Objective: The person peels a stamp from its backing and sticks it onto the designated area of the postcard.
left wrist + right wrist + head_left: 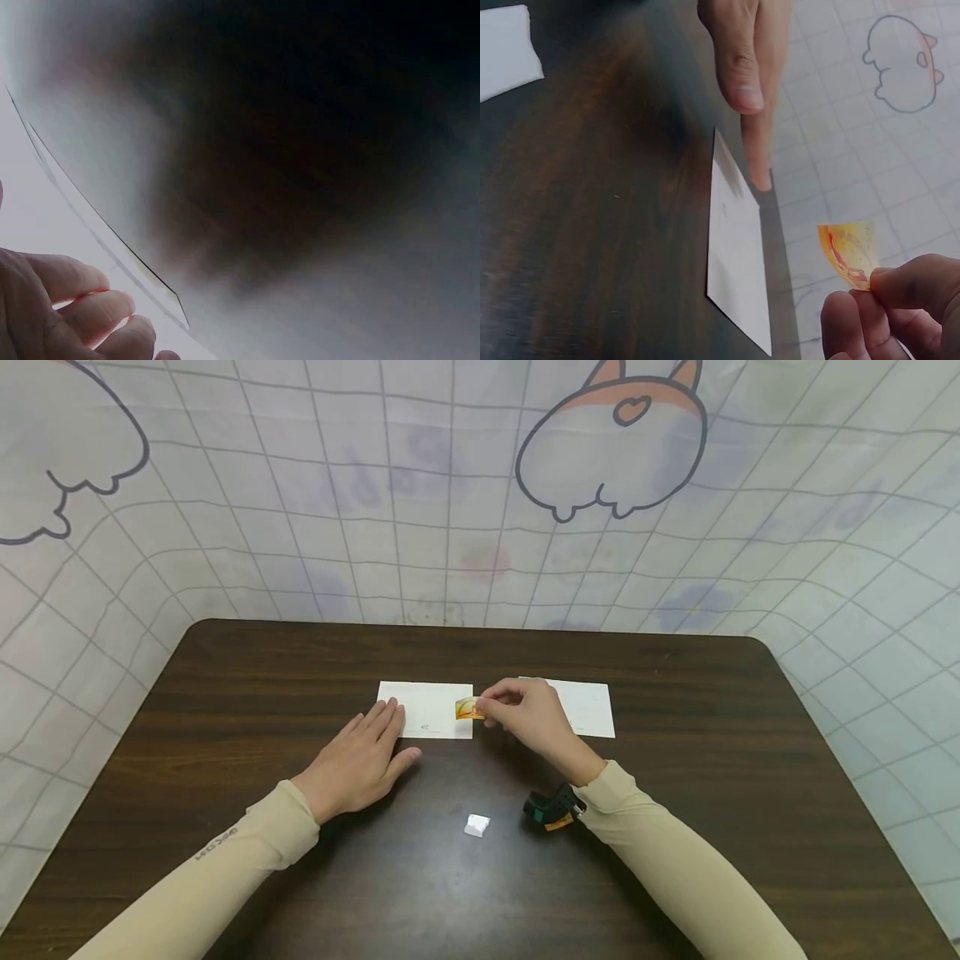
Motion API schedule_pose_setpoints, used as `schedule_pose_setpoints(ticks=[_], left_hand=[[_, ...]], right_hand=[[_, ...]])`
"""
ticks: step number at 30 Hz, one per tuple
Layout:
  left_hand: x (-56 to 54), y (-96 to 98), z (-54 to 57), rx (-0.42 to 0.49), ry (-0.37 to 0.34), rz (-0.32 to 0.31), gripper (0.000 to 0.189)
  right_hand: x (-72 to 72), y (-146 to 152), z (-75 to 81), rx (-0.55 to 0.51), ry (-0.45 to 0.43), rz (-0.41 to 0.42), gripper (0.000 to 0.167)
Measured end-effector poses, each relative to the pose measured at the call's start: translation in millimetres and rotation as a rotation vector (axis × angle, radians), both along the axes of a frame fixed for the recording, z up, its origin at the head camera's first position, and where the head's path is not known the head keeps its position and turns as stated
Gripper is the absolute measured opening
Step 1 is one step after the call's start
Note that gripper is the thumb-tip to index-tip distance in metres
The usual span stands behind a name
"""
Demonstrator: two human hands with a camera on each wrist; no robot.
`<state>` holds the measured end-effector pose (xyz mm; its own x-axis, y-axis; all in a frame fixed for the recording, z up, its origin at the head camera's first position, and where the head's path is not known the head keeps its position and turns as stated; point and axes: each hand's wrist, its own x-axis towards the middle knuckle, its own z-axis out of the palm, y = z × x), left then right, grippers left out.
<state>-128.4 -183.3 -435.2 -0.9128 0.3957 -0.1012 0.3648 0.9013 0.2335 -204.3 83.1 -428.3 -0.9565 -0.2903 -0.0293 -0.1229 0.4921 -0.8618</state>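
Observation:
My right hand (pixel 528 714) pinches a small, slightly curled yellow-orange sticker (pixel 468 708) between thumb and fingertips. In the head view the sticker overlaps the right end of a white card (pixel 435 700). My left hand (pixel 360 768) lies with straight fingers, their tips on the left end of that card, thumb spread. The right wrist view shows the sticker (pixel 847 251) from the side, apart from the card (pixel 735 251). Fingers of my left hand (pixel 75 307) show beside the card's edge in the left wrist view, which is mostly dark and blurred.
A second white card (pixel 588 706) lies to the right, partly behind my right hand. A small white folded scrap (pixel 476 825) sits nearer on the dark wooden table (pixel 300 652). A black device (pixel 551 806) is strapped at my right wrist. A patterned curtain (pixel 420 485) surrounds the table's back and sides.

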Motion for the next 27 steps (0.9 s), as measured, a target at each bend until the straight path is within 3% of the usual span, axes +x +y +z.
schedule_pose_setpoints(ticks=[15, 27], left_hand=[[-14.7, 0.6, 3.6, -0.033, -0.064, 0.012, 0.071], [-20.7, 6.0, 1.6, -0.047, -0.054, -0.002, 0.067]], right_hand=[[-27.4, -13, 1.6, 0.012, -0.108, -0.048, 0.015], [-45.8, -20, -9.1, 0.025, -0.158, -0.085, 0.015]])
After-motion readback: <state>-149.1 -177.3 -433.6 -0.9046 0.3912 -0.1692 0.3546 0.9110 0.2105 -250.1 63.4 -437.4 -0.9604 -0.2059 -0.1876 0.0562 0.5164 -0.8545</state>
